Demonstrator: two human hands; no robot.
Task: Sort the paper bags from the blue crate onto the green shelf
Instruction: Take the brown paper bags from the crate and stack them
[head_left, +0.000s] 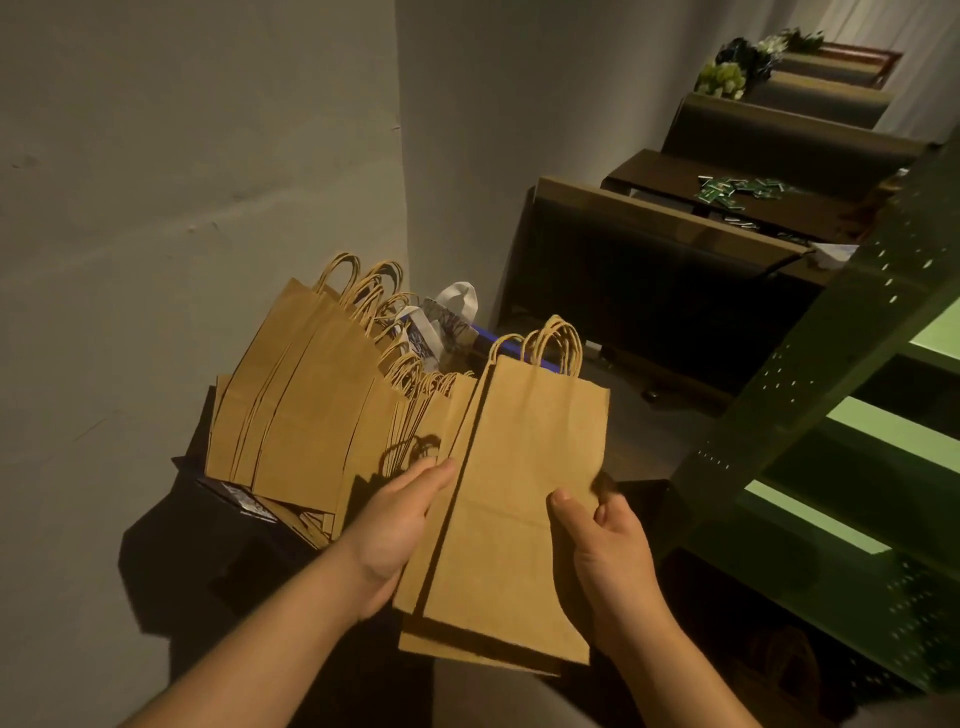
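Note:
I hold a small stack of flat brown paper bags (519, 499) with twisted handles, upright in front of me. My left hand (400, 525) grips the stack's left edge and my right hand (602, 545) grips its right edge, thumb on the front. Behind and to the left, several more brown bags (306, 405) stand fanned out in the blue crate (485, 332), of which only a bit of blue rim shows. Two white printed bags (447, 317) stick up at the back of the crate. The green shelf (831, 415) stands at the right, with pale green boards.
A grey wall closes off the left side and the corner behind the crate. Dark wooden benches and a table (727, 197) with small green packets run along the far wall. Potted plants (727, 78) sit at the far end. The floor under the crate is dark.

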